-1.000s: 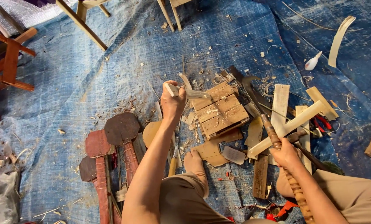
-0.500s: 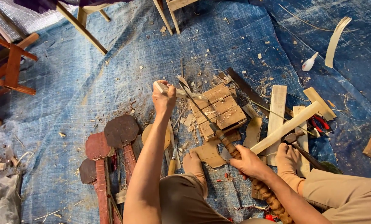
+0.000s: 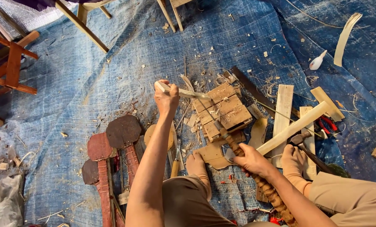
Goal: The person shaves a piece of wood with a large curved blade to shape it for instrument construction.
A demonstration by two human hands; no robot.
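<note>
My left hand [image 3: 167, 99] is shut on a thin pale wood strip [image 3: 188, 93], held nearly level over a block of nailed wooden slats [image 3: 228, 108]. My right hand [image 3: 251, 159] grips the long rope-wrapped handle [image 3: 268, 191] of a chopping knife. Its dark blade [image 3: 220, 128] points up and left and lies at the near edge of the slat block. The strip's far end reaches over the block's left corner. Both forearms come up from the bottom of the view.
A blue tarp [image 3: 112, 84] littered with wood chips covers the floor. A wooden mallet [image 3: 295, 127], flat boards [image 3: 283, 105] and red-handled pliers [image 3: 328, 124] lie to the right. Dark red paddle-shaped pieces [image 3: 122, 132] lie to the left. My bare feet [image 3: 196, 163] rest below the block. A red wooden frame [image 3: 11, 63] stands far left.
My right hand has swung the knife from the right side leftward and down, so the blade now lies on the slat block. My left hand lowered the strip slightly toward the block.
</note>
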